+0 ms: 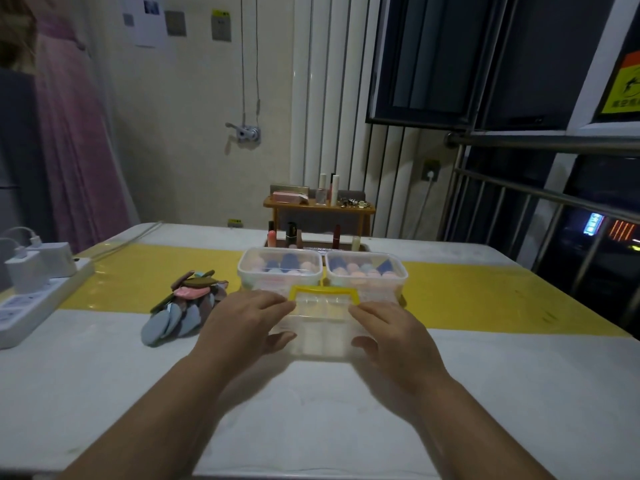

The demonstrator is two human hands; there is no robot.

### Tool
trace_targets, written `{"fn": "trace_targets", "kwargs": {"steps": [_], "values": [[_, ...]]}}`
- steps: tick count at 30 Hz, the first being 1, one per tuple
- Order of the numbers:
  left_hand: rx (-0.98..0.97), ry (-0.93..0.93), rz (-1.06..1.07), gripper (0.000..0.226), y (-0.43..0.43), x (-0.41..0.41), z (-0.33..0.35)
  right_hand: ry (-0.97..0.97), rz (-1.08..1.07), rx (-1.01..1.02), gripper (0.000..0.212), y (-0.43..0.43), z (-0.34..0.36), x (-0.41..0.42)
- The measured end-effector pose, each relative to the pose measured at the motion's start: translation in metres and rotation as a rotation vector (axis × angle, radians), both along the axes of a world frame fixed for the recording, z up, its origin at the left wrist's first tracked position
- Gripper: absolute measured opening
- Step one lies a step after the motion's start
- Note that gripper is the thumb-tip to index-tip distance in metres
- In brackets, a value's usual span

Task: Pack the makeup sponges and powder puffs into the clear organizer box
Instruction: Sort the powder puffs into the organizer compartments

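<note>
The left hand (242, 323) and right hand (391, 327) clasp opposite ends of the clear plastic organizer box with a yellow handle (322, 329), which stands on the white worktop (311, 410). It appears closed, so opening it likely comes next, then fetching the heaped flat powder puffs (183, 306) just left.

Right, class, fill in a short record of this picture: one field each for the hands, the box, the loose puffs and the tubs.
left hand: holds the clear organizer box at its left end
right hand: holds its right end
box: on the table, yellow handle on top
powder puffs: loose pile left of the box
tubs: left tub and right tub behind the box, both holding sponges
</note>
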State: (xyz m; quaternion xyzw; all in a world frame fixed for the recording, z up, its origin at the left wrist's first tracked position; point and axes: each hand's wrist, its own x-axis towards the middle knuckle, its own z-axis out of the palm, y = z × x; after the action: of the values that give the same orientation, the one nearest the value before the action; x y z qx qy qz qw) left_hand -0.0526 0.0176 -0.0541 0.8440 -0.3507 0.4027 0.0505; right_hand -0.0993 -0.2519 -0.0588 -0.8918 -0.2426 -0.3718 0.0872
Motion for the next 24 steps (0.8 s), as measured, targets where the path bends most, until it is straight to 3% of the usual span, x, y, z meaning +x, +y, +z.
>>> {"fn": "trace_targets", "kwargs": {"steps": [3, 5, 9, 13, 19, 24], "values": [[-0.006, -0.038, 0.003, 0.036, -0.001, 0.000, 0.002, -0.099, 0.025, -0.004, 0.044, 0.001, -0.002, 0.001], [-0.022, -0.060, 0.007, 0.043, -0.001, 0.000, 0.001, -0.160, 0.021, -0.011, 0.033, 0.002, -0.003, 0.003], [-0.038, -0.039, 0.035, 0.063, -0.002, -0.003, -0.001, -0.222, 0.023, -0.017, 0.035, 0.003, -0.005, 0.009], [-0.131, 0.078, 0.033, 0.059, -0.001, -0.006, 0.002, -0.226, -0.025, 0.038, 0.035, 0.005, 0.000, 0.008], [-0.396, 0.289, -0.080, 0.049, 0.001, -0.006, 0.001, -0.102, -0.066, 0.183, 0.039, 0.007, 0.014, 0.006], [-0.566, 0.330, -0.146, 0.039, 0.003, -0.005, 0.002, 0.159, -0.092, 0.403, 0.040, 0.011, 0.029, 0.006]]}}
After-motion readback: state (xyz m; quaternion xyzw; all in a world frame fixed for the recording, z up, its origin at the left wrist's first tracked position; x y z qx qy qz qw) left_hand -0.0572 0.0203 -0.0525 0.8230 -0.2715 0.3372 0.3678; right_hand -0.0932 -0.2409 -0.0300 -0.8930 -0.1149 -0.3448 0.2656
